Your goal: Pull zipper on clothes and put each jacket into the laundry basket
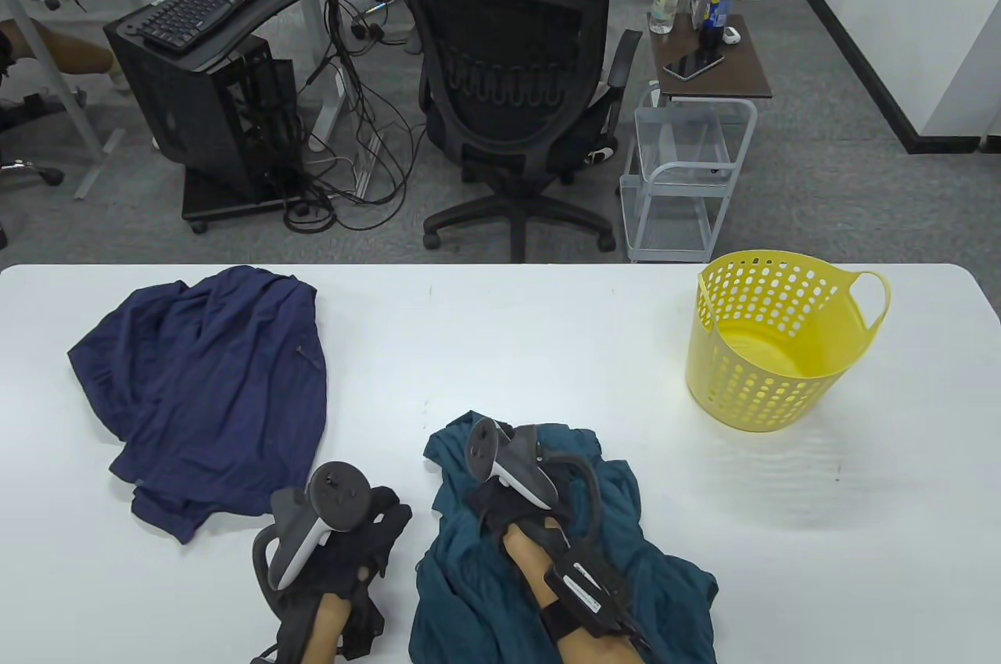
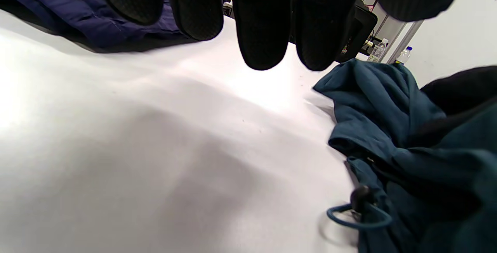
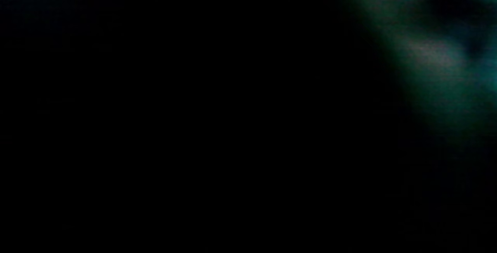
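A crumpled teal jacket [image 1: 626,562] lies at the table's front middle. My right hand [image 1: 500,500] rests on top of it, its fingers hidden under the tracker. The right wrist view is almost black, with only a blur of teal cloth [image 3: 438,70]. My left hand [image 1: 383,523] sits just left of the jacket, fingers [image 2: 264,24] straight above the bare table and holding nothing. The teal jacket [image 2: 388,101] shows a hem cord with a black toggle [image 2: 359,198]. A navy jacket [image 1: 211,382] lies spread at the left. The yellow laundry basket [image 1: 770,382] stands at the right with nothing in it.
The white table [image 1: 508,335] runs across the view's full width. Beyond its far edge are an office chair [image 1: 516,93] with a person seated, a computer cart [image 1: 211,69] and a small side trolley [image 1: 688,171] with bottles.
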Motion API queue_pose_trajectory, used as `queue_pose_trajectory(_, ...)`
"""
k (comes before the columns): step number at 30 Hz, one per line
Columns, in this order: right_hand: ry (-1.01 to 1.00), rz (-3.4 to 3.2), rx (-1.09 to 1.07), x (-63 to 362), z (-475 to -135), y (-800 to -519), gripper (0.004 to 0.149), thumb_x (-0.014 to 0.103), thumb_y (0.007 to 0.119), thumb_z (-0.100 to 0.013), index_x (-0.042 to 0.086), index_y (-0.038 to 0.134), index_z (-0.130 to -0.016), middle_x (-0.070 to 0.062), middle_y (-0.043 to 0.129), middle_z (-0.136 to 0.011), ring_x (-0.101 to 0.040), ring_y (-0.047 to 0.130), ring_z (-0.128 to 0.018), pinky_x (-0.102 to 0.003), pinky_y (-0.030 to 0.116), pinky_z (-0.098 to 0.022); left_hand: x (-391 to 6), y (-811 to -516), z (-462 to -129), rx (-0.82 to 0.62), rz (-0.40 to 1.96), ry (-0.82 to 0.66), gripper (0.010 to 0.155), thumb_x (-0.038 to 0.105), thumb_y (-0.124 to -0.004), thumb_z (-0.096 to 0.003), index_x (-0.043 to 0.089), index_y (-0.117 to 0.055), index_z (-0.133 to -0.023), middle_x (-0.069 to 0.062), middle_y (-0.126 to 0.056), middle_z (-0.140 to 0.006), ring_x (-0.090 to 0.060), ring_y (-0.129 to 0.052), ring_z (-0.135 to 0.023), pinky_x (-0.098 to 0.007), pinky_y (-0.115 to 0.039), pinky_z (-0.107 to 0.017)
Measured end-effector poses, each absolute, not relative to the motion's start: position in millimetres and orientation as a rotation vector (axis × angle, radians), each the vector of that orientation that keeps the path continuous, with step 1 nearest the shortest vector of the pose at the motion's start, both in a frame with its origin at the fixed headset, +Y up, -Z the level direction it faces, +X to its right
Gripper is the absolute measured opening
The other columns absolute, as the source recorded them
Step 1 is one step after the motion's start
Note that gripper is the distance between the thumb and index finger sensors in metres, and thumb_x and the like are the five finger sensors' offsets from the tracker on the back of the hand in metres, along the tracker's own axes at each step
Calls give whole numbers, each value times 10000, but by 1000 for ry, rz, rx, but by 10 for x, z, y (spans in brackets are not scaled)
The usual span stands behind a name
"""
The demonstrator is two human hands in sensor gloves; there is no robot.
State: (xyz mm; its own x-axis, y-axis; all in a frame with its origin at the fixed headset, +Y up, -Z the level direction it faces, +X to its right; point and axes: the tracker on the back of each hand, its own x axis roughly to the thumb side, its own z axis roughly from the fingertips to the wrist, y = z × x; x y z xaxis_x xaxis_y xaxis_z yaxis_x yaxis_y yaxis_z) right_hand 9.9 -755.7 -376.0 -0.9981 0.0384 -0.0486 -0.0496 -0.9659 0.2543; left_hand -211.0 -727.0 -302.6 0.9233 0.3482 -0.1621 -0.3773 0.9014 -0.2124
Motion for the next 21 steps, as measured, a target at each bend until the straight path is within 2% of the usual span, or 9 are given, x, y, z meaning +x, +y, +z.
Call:
queue_pose_trajectory(2, 243, 3101, -139, 187, -3817, -7554, 651, 482, 917, -431, 347, 666, -1015, 25, 801, -1012, -194, 960, -671, -393, 799, -510, -2083, -7298, -3033, -259, 369, 121, 562, 619, -716, -395, 358, -849, -875, 25, -862, -997, -389, -711, -967, -598, -635, -652)
queue_pose_trajectory(3, 191, 3090, -155, 225, -3843, -7545, 514, 418, 931, -435, 353, 790, -925, 102, 965, -813, -166, 1012, -569, -372, 835, -449, -2076, -7305, -3035, -262, 364, 120, 563, 620, -717, -394, 360, -848, -876, 25, -862, -996, -387, -712, -968, -598, -635, -653)
queue_pose_trajectory(5, 205, 2992, -171, 364, -3883, -7514, 418, 406, 923, -436, 395, 855, -849, 98, 989, -773, -157, 1022, -515, -354, 846, -415, -2065, -7321, -3040, -270, 352, 119, 564, 623, -714, -395, 361, -848, -876, 26, -862, -997, -385, -711, -969, -596, -635, -653)
queue_pose_trajectory(8, -58, 2808, -258, 626, -3870, -7272, 394, 387, 908, -445, 396, 856, -836, 80, 960, -784, -165, 1010, -503, -348, 842, -397, -2068, -7321, -3039, -268, 358, 119, 565, 623, -712, -396, 361, -846, -877, 28, -864, -995, -385, -712, -969, -594, -638, -652)
queue_pose_trajectory(10, -316, 2706, -277, 804, -3777, -6970, 398, 387, 893, -452, 404, 838, -846, 85, 936, -796, -153, 1001, -500, -330, 841, -389, -2079, -7312, -3036, -261, 367, 122, 565, 624, -711, -396, 360, -848, -877, 29, -865, -995, -384, -714, -967, -594, -638, -652)
queue_pose_trajectory(13, -645, 2600, -216, 1002, -3488, -6451, 400, 409, 860, -477, 429, 791, -870, 117, 890, -832, -124, 984, -535, -297, 840, -406, -2081, -7296, -3030, -252, 371, 121, 565, 624, -710, -395, 361, -849, -875, 27, -867, -992, -384, -716, -966, -595, -638, -652)
queue_pose_trajectory(16, -869, 2567, -121, 1053, -3165, -6206, 404, 426, 842, -502, 439, 752, -896, 132, 858, -862, -118, 972, -568, -287, 836, -424, -2067, -7286, -3023, -247, 378, 117, 563, 624, -709, -395, 363, -849, -874, 32, -868, -992, -381, -717, -967, -595, -636, -654)
queue_pose_trajectory(19, -841, 2696, 57, 960, -3016, -6367, 417, 441, 828, -501, 426, 759, -912, 113, 863, -882, -153, 978, -587, -303, 838, -417, -2048, -7293, -3019, -248, 379, 110, 563, 625, -708, -396, 363, -848, -875, 34, -867, -993, -380, -715, -969, -594, -638, -654)
queue_pose_trajectory(21, -578, 2801, 220, 860, -3020, -6659, 474, 493, 847, -457, 402, 797, -919, 56, 886, -921, -222, 994, -616, -358, 841, -419, -2018, -7304, -3016, -254, 369, 102, 564, 624, -708, -397, 363, -847, -876, 32, -867, -993, -381, -714, -969, -594, -637, -653)
